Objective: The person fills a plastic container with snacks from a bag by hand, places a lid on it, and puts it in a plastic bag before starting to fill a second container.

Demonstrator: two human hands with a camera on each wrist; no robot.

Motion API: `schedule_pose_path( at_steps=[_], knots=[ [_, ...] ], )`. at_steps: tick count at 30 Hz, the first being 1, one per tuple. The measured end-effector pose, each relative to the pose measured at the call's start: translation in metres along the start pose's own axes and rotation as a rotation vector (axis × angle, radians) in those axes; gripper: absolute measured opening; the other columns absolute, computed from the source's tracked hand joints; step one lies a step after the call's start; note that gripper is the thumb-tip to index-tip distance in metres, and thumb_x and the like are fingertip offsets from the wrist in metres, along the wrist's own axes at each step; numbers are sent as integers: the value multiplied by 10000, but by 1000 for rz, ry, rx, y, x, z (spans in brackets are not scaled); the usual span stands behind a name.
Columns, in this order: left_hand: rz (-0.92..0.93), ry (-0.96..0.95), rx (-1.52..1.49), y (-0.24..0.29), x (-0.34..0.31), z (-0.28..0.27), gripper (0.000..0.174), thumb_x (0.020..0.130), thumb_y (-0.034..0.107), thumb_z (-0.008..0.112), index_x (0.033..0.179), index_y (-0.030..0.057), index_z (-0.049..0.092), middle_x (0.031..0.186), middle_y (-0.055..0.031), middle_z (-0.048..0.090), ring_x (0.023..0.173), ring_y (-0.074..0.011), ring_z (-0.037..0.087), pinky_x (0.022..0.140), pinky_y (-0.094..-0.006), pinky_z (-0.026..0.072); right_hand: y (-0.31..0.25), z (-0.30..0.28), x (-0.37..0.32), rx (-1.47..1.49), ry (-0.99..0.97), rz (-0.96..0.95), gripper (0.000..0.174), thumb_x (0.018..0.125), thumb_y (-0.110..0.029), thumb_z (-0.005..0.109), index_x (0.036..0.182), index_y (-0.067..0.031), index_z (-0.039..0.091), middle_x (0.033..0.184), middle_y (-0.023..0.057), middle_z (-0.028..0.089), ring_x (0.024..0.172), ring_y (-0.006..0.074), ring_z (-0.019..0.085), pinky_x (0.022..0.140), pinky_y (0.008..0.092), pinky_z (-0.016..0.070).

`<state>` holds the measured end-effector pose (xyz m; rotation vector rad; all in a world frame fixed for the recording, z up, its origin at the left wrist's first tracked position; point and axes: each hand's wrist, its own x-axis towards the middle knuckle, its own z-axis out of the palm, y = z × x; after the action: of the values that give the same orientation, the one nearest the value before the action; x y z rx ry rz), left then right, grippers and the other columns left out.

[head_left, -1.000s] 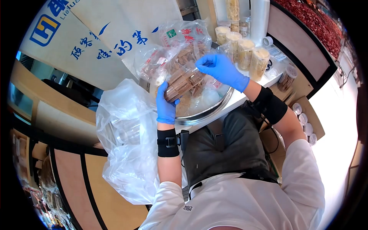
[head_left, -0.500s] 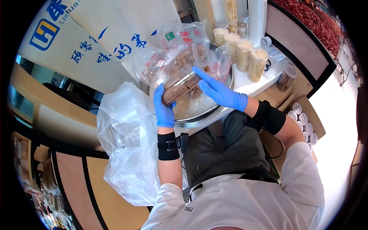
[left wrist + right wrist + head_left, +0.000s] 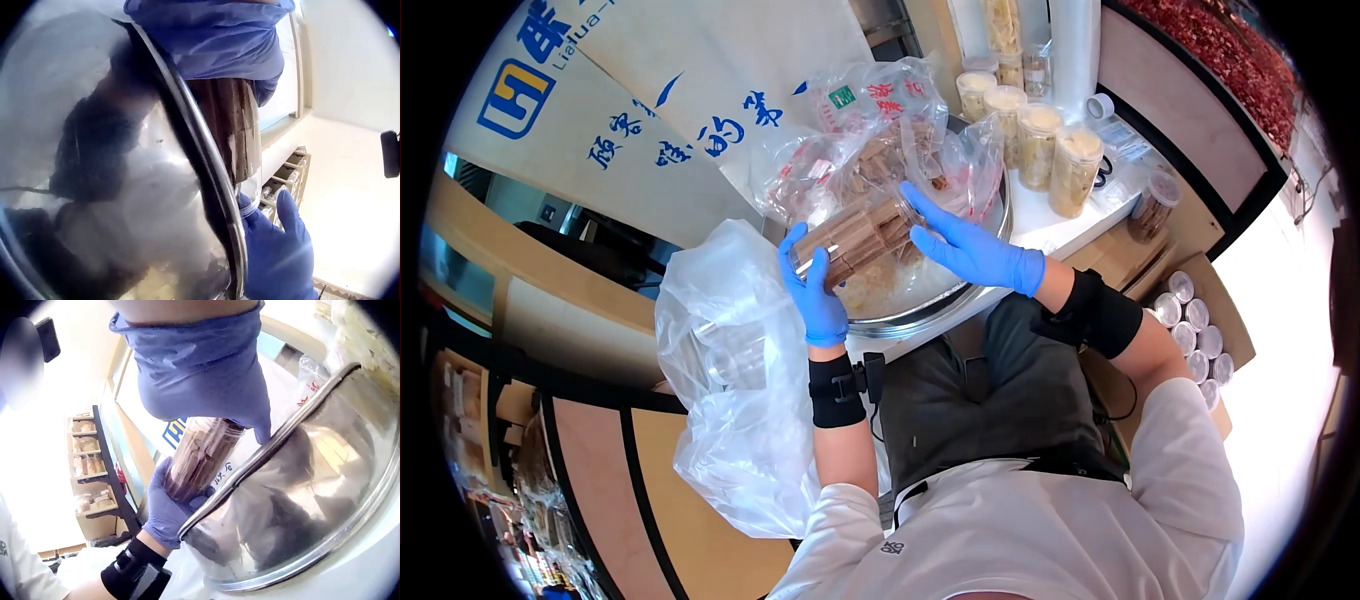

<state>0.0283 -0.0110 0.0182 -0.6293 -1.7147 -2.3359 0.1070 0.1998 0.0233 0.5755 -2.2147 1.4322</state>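
Note:
My blue-gloved left hand (image 3: 815,300) grips a clear plastic jar (image 3: 862,243) near its base, thumb and fingers on either side. The jar lies tilted over the metal basin, filled with flat brown bark-like pieces (image 3: 203,453). At its mouth is my gloved right hand (image 3: 980,250), fingers straight and spread, fingertips right at the rim. In the left wrist view, the right palm (image 3: 278,256) faces the jar's mouth end. Below, the basin (image 3: 920,315) holds more brown pieces (image 3: 880,160) in a clear printed plastic bag (image 3: 885,95).
Several filled jars with pale lids (image 3: 1075,170) stand right of the basin, near a roll of tape (image 3: 1100,105). A jar of brown pieces (image 3: 1155,205) sits at the table's right edge. Round-lidded containers (image 3: 1195,330) fill a carton below. A large plastic bag (image 3: 740,400) hangs at left.
My right fingers, curled at the jar's mouth a second ago, have straightened along its rim. The left hand has shifted left towards the jar's base, and the jar has moved slightly left.

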Motion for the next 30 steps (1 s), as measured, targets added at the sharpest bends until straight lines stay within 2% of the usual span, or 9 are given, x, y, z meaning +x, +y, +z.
schedule_pose_path(
  at_steps=[3, 5, 8, 15, 17, 19, 21, 26, 30],
  knots=[
    [53, 22, 83, -1, -6, 0, 457, 785, 156, 608, 1195, 6, 473, 1185, -98, 493, 1142, -207, 442, 1017, -333, 294, 0, -5, 2, 248, -53, 211, 478, 977, -221, 406, 1382, 12, 305, 1407, 133, 355, 1299, 202, 330, 1071, 303, 259],
    [88, 1, 112, 1, -8, 1, 451, 782, 149, 611, 1187, 2, 477, 1189, -99, 493, 1138, -208, 446, 1015, -331, 296, 14, -11, 10, 442, 76, 289, 360, 943, -183, 498, 1254, -1, 481, 1226, 83, 519, 1123, 148, 488, 966, 268, 386],
    [100, -34, 114, 1, -9, 3, 441, 780, 142, 614, 1176, -4, 483, 1197, -102, 494, 1140, -207, 448, 1014, -328, 297, 25, -16, 21, 412, 102, 375, 245, 888, -143, 596, 1094, -11, 584, 1021, 25, 595, 943, 81, 546, 852, 232, 450],
    [23, -60, 34, -1, -7, 0, 425, 788, 147, 618, 1169, 9, 487, 1204, -98, 496, 1151, -198, 445, 1016, -319, 297, 24, -16, 19, 398, 81, 409, 201, 840, -96, 651, 1015, 0, 630, 941, 19, 636, 873, 79, 576, 813, 227, 466],
    [-13, -47, -2, -2, -6, -2, 427, 788, 149, 620, 1174, 24, 488, 1194, -92, 500, 1145, -193, 450, 1007, -317, 310, 16, -11, 16, 384, 225, 290, 192, 820, -112, 674, 963, 14, 650, 858, 23, 654, 784, 68, 591, 747, 216, 485],
    [-50, -40, -40, -3, -5, -3, 429, 787, 152, 622, 1179, 39, 489, 1185, -86, 505, 1138, -187, 455, 998, -315, 323, 9, -11, 16, 323, 233, 291, 202, 822, -113, 671, 978, 14, 649, 879, 32, 663, 803, 81, 602, 761, 222, 489],
    [-55, -4, 15, -3, -4, -3, 474, 793, 325, 602, 1199, 107, 490, 1030, -24, 553, 814, -97, 547, 549, -200, 389, 5, -9, 13, 263, 246, 288, 212, 824, -114, 668, 992, 14, 649, 899, 40, 673, 821, 95, 614, 775, 228, 493],
    [-128, 45, -66, 5, -3, -1, 481, 790, 381, 578, 1184, 115, 497, 990, -11, 552, 775, -87, 541, 533, -199, 376, -6, -9, 6, 168, 38, -13, 349, 892, -124, 566, 1215, 4, 531, 1262, 131, 540, 1158, 181, 503, 987, 306, 387],
    [-147, 26, -161, 3, -1, -5, 474, 803, 313, 591, 1207, 96, 472, 1040, -44, 538, 787, -106, 550, 512, -215, 392, -11, -16, 4, -34, -85, -79, 393, 931, -98, 481, 1311, -13, 433, 1386, 113, 405, 1236, 171, 415, 1026, 301, 337]
  ],
)
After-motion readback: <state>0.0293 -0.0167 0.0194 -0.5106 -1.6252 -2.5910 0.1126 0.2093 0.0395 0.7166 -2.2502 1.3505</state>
